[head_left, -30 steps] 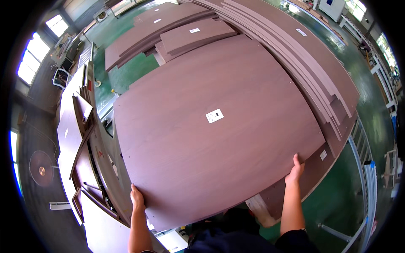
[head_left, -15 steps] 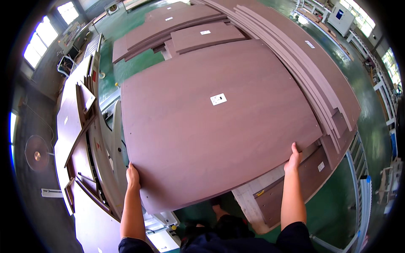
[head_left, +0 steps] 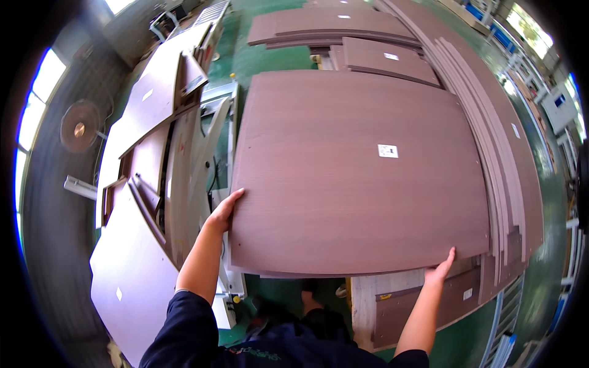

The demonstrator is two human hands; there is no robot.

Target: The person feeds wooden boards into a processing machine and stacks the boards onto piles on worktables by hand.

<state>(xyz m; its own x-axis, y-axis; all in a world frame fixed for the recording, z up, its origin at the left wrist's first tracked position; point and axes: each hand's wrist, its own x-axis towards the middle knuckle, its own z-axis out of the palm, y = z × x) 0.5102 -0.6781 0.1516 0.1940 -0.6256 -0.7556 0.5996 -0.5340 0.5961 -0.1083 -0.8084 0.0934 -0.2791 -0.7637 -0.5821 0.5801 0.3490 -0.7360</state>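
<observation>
A large brown wood-grain panel [head_left: 350,178] with a small white label [head_left: 388,151] fills the middle of the view, held flat in front of me. My left hand [head_left: 224,210] grips its left edge about midway along. My right hand [head_left: 440,270] grips the near edge at the right corner, fingers up over the face. Both forearms come in from below, in dark blue sleeves.
A stack of similar brown panels [head_left: 509,178] lies under and to the right. More panels [head_left: 331,27] lie on the green floor [head_left: 264,55] beyond. Pale boards and a machine table [head_left: 153,172] stand at the left. A round fan [head_left: 80,126] is at the far left.
The panel has swung round and shifted toward the right of the view. My left hand has moved from the near left corner up along the left edge; my right hand stays at the near right corner.
</observation>
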